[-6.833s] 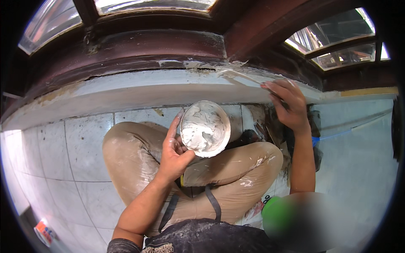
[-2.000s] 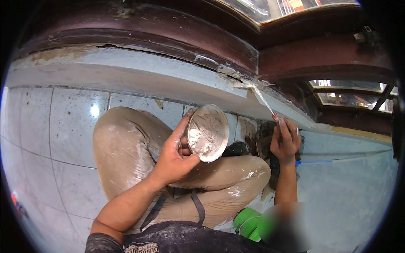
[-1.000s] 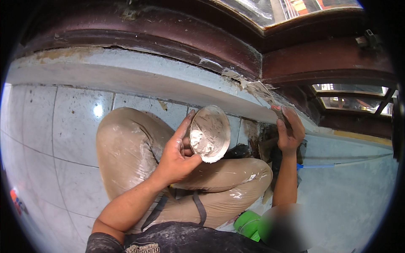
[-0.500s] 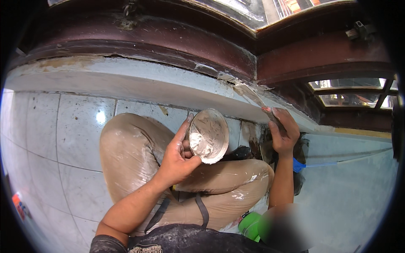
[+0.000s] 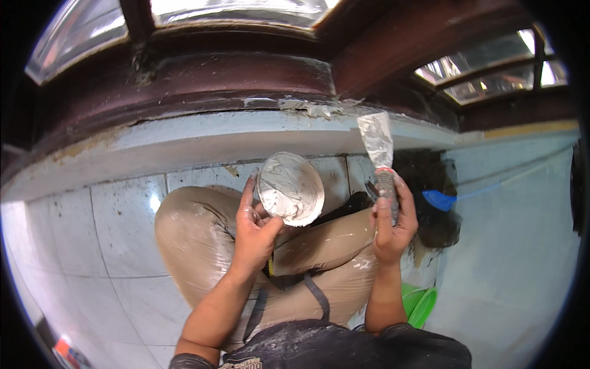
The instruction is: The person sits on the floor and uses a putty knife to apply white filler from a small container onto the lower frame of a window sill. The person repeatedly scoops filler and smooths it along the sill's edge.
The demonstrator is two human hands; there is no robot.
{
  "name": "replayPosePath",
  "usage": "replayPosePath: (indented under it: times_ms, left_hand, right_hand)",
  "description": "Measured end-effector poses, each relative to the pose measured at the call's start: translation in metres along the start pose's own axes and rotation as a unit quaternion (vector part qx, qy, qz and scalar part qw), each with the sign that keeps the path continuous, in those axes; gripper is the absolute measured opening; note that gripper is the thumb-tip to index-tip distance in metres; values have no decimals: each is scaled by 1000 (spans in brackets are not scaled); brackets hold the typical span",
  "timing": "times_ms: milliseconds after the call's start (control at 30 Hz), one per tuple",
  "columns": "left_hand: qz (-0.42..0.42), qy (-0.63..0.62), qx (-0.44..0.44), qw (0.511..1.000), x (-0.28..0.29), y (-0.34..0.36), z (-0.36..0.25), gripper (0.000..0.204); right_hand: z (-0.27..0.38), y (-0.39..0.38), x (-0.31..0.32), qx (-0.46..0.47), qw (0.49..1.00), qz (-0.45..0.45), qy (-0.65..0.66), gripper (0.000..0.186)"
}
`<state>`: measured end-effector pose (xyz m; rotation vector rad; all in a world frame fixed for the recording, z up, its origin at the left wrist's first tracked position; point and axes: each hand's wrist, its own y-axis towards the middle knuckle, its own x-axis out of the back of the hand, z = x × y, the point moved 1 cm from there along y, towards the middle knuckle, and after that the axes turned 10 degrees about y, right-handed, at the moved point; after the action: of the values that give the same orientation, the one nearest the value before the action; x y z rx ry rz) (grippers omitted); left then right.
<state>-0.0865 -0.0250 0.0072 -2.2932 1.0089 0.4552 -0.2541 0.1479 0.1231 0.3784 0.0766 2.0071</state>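
My left hand point(image 5: 253, 237) grips a shallow round bowl point(image 5: 291, 187) smeared inside with white paste, held above my crossed legs in tan, paint-marked trousers point(image 5: 193, 240). In my right hand point(image 5: 396, 230) is a putty knife point(image 5: 385, 190), fingers closed round its handle, with the paste-coated wide blade pointing up. The blade stands just in front of the white wall ledge point(image 5: 203, 126). A crack with fresh white smears point(image 5: 316, 109) runs where that ledge meets the dark-red wooden window frame point(image 5: 239, 74).
A blue brush head or scoop point(image 5: 439, 200) on a long handle lies right of my knee among dark debris point(image 5: 442, 230). A green bucket point(image 5: 421, 304) sits behind my right arm. Grey-white floor tiles point(image 5: 123, 240) surround me; a pale blue surface point(image 5: 510, 234) is at the right.
My right hand has drawn the putty knife back from the ledge's cracked joint and down toward me, blade now upward. The bowl sits a little further left in view, and the view has shifted.
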Motion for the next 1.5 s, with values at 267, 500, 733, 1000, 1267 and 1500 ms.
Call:
replayPosePath:
  times_ms: [267,500,733,1000,1267,1500]
  left_hand:
    - [-22,14,-36,999,-4,-4,-16,101]
    - [-24,-9,-28,999,-1,-2,-14,100]
    - [-7,39,-14,999,8,-1,-8,100]
    - [-10,35,-16,999,6,-1,-9,99]
    - [-11,5,-12,1000,1,-2,-10,99]
    - [-21,18,-11,1000,4,-1,-9,100]
  right_hand:
    - [21,4,-57,230,942,46,-241,69]
    - [-4,-7,-85,237,917,-1,-320,70]
    - [-14,-21,-113,208,925,-8,-318,72]
    - [-6,-20,-95,191,961,-33,-197,66]
    - [-18,-13,-83,137,977,-66,-147,59]
    - [-17,-16,-117,123,982,-68,-128,63]
